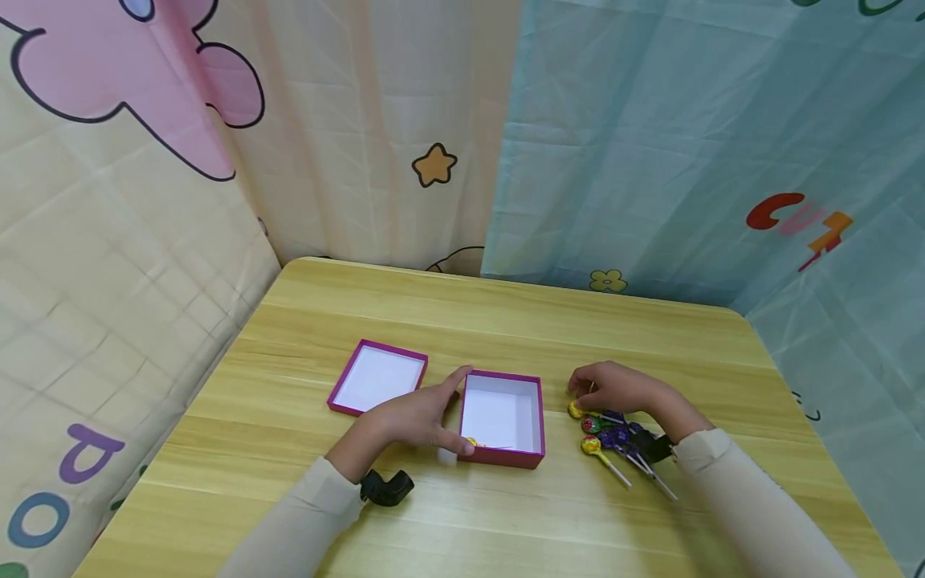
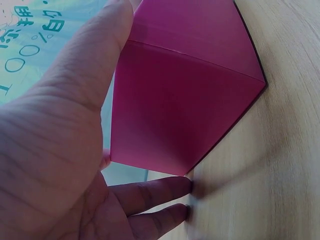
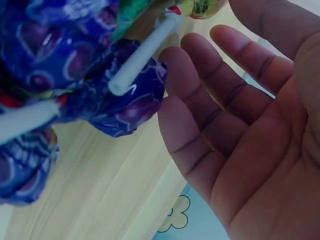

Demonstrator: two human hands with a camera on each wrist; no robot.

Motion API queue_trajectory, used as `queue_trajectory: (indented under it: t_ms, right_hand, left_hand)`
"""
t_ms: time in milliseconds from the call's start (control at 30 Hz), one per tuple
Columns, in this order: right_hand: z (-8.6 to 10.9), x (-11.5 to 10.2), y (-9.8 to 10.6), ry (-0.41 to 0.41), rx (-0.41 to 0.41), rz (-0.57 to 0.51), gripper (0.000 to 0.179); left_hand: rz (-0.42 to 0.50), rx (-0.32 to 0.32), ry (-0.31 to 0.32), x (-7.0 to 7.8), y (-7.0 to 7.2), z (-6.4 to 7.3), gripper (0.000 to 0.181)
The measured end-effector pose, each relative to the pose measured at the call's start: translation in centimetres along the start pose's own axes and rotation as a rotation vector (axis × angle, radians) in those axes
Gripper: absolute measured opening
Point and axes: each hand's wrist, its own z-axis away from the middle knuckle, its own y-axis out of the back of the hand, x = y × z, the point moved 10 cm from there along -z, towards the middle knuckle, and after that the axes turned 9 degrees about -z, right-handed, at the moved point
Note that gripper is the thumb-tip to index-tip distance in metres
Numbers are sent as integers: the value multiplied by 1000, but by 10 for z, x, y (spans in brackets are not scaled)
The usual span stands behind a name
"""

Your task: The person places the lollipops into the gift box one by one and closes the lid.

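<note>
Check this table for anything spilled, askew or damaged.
Nothing stands out. Most lollipops lie in a loose pile right of the box, but no spill or damage shows; the lid simply lies off to the left.

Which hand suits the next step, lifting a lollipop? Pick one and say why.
The right hand, I'd judge: it is down at the lollipops. The left hand is at the box, on the side away from them.
</note>
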Motion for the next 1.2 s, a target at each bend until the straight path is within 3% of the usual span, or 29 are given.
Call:
queue_trajectory:
  t_ms: [833, 1200]
  right_hand:
    - [-2, -10, -6, 6, -72, -18, 6]
    - [1, -34, 10, 93, -74, -21, 5]
  left_hand:
    - [8, -3, 2, 2, 0, 0, 125]
    - [17, -6, -1, 3, 1, 1, 125]
